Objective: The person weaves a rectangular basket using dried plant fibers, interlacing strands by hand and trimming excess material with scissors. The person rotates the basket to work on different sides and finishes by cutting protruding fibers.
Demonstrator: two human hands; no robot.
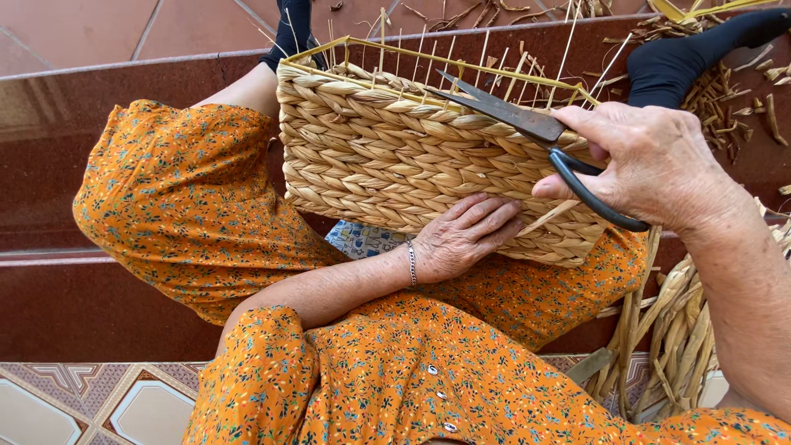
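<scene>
A rectangular woven straw basket [387, 156] rests on my lap, its braided side facing me and thin stakes sticking up from its rim. My left hand [465, 235], with a chain bracelet at the wrist, lies flat against the basket's lower edge and steadies it. My right hand [647, 161] grips black-handled scissors [535, 132] whose dark blades lie open across the basket's upper right rim. A loose straw end pokes out just below my right thumb.
I sit on dark red steps in orange flowered clothes, with black socks on both feet. A bundle of dried straw stalks [671, 330] lies at my right side. Cut straw scraps [725, 91] litter the step beyond the basket. Patterned tiles [99, 404] lie at lower left.
</scene>
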